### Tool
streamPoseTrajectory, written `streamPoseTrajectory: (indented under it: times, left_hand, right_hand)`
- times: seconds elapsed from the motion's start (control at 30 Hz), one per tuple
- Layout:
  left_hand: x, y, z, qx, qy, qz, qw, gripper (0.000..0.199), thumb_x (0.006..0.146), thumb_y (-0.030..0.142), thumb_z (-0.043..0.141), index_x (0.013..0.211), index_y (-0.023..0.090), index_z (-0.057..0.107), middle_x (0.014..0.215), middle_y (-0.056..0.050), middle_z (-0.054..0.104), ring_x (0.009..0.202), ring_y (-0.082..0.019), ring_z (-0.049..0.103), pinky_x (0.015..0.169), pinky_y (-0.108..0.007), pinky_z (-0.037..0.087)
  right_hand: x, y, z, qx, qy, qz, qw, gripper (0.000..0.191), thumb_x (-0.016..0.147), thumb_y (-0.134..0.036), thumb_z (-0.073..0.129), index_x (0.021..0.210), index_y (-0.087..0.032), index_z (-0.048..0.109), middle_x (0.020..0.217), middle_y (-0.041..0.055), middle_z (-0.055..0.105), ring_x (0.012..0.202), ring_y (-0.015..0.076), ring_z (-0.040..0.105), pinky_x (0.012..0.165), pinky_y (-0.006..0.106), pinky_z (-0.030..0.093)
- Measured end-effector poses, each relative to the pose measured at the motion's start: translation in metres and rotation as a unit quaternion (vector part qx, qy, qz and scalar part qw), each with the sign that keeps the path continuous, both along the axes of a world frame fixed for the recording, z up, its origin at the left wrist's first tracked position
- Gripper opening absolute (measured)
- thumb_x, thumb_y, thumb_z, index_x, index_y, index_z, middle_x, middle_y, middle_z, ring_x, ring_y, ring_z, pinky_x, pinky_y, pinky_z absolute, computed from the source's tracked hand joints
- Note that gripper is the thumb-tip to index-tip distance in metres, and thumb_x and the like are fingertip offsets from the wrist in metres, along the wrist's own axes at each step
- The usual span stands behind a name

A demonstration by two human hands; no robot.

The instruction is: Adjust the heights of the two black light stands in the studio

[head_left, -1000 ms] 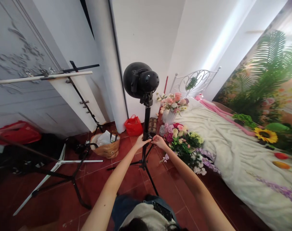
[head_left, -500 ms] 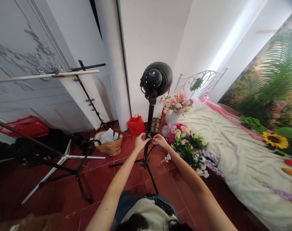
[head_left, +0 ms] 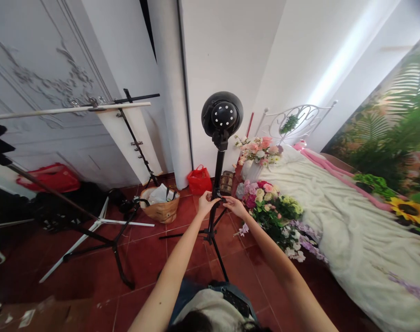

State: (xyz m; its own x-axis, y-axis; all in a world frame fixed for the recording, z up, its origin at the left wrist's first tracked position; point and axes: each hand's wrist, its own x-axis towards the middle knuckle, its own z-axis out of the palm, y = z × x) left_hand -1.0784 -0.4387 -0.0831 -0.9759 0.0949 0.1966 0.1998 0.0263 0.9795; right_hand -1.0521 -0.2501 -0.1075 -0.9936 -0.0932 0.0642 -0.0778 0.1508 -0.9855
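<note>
A pale grey panel with raised scroll moulding [head_left: 51,60] fills the far left, crossed by a long white rod with metal clips [head_left: 44,111]. Below it lies a translucent red plastic bag [head_left: 54,177]. Next come a white metal tripod base [head_left: 130,224] and a light-brown basket with white contents [head_left: 161,210], then an upright bright red carrier bag [head_left: 199,180] near the wall.

In the middle, the bare left hand [head_left: 206,204] grasps the upright black metal tripod stand [head_left: 218,170] at its collar, thumb across the front. The stand rests on dark red floor tiles, carrying a round black lamp head with pale dots [head_left: 222,115]. A small brown banded container [head_left: 227,181] sits behind the pole. The bare right hand [head_left: 235,205] has its fingertips at the collar's right side; whether they pinch anything cannot be told.

Farther right are a mixed bouquet of artificial-looking flowers [head_left: 268,207], a rumpled cream blanket [head_left: 351,221] before a white scrolled metal headboard [head_left: 296,120], and a yellow sunflower [head_left: 410,211].
</note>
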Motion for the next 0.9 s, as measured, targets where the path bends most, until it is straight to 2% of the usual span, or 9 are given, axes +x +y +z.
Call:
streamPoseTrajectory:
  times: [0.13,0.23,0.33,0.43,0.53,0.6,0.73,0.8,0.9]
  left_hand:
    - [-0.003,-0.004,0.001,0.013,-0.018,-0.037,0.999,0.039,0.058,0.041,0.077,0.08,0.017,0.056,0.084,-0.004,0.068,0.082,-0.017,0.064,0.08,-0.033,0.05]
    - [-0.005,-0.005,0.001,0.022,-0.02,-0.057,0.998,0.039,0.059,0.042,0.077,0.081,0.017,0.057,0.085,-0.005,0.068,0.084,-0.018,0.064,0.082,-0.033,0.051]
    - [-0.005,-0.007,0.002,-0.001,0.009,-0.062,0.998,0.036,0.063,0.041,0.074,0.085,0.017,0.06,0.088,-0.006,0.069,0.083,-0.018,0.065,0.08,-0.033,0.051]
    - [-0.005,-0.012,0.007,-0.086,0.056,-0.045,0.994,0.032,0.067,0.038,0.073,0.09,0.018,0.065,0.092,-0.007,0.071,0.083,-0.019,0.065,0.08,-0.032,0.049]
    - [-0.008,-0.018,0.014,-0.177,0.082,-0.047,0.98,0.028,0.069,0.038,0.071,0.089,0.019,0.068,0.091,-0.007,0.072,0.082,-0.02,0.065,0.077,-0.031,0.048]
    - [-0.012,-0.021,0.017,-0.205,0.079,-0.067,0.973,0.027,0.07,0.041,0.07,0.083,0.018,0.068,0.085,-0.006,0.072,0.075,-0.02,0.063,0.071,-0.029,0.047]
    - [-0.014,-0.021,0.017,-0.185,0.051,-0.089,0.977,0.03,0.067,0.044,0.071,0.076,0.015,0.067,0.076,-0.005,0.07,0.068,-0.018,0.06,0.065,-0.027,0.045]
    - [-0.013,-0.019,0.017,-0.168,0.046,-0.083,0.981,0.032,0.066,0.045,0.072,0.077,0.015,0.067,0.074,-0.004,0.069,0.067,-0.017,0.058,0.064,-0.026,0.045]
    - [-0.01,-0.018,0.018,-0.169,0.044,-0.072,0.982,0.036,0.066,0.047,0.071,0.077,0.014,0.066,0.073,-0.004,0.067,0.067,-0.016,0.057,0.064,-0.026,0.045]
  right_hand:
    - [-0.007,0.013,0.006,0.124,0.047,-0.027,0.991,0.036,0.069,-0.034,0.07,0.103,-0.025,0.072,0.071,-0.0002,0.07,0.064,0.0165,0.062,0.074,0.03,0.051]
    - [-0.008,0.02,0.013,0.16,0.07,-0.011,0.985,0.035,0.068,-0.038,0.072,0.1,-0.023,0.074,0.067,0.0003,0.069,0.06,0.0164,0.058,0.067,0.028,0.049]
    - [-0.006,0.022,0.021,0.177,0.092,0.003,0.98,0.035,0.07,-0.041,0.071,0.101,-0.025,0.074,0.076,0.0019,0.072,0.063,0.0171,0.059,0.068,0.027,0.047]
    - [-0.005,0.022,0.027,0.175,0.096,0.014,0.98,0.033,0.071,-0.041,0.071,0.1,-0.026,0.074,0.085,0.0033,0.073,0.07,0.0185,0.06,0.075,0.029,0.046]
    - [-0.009,0.021,0.029,0.18,0.077,0.03,0.98,0.039,0.062,-0.04,0.079,0.098,-0.026,0.074,0.081,0.0031,0.072,0.068,0.0191,0.06,0.076,0.029,0.046]
    - [-0.013,0.019,0.03,0.201,0.088,0.032,0.975,0.041,0.058,-0.039,0.082,0.095,-0.026,0.074,0.079,0.0032,0.071,0.068,0.0194,0.06,0.076,0.029,0.046]
    - [-0.022,0.014,0.029,0.224,0.124,0.037,0.966,0.019,0.067,-0.041,0.076,0.075,-0.024,0.073,0.074,0.004,0.069,0.07,0.0195,0.06,0.074,0.027,0.044]
    - [-0.024,0.012,0.026,0.219,0.122,0.044,0.967,0.021,0.072,-0.045,0.071,0.069,-0.023,0.07,0.07,0.0032,0.068,0.066,0.0179,0.059,0.071,0.026,0.044]
    - [-0.025,0.008,0.014,0.183,0.077,0.018,0.98,0.033,0.075,-0.054,0.064,0.068,-0.021,0.063,0.063,0.0008,0.065,0.059,0.0153,0.056,0.062,0.025,0.044]
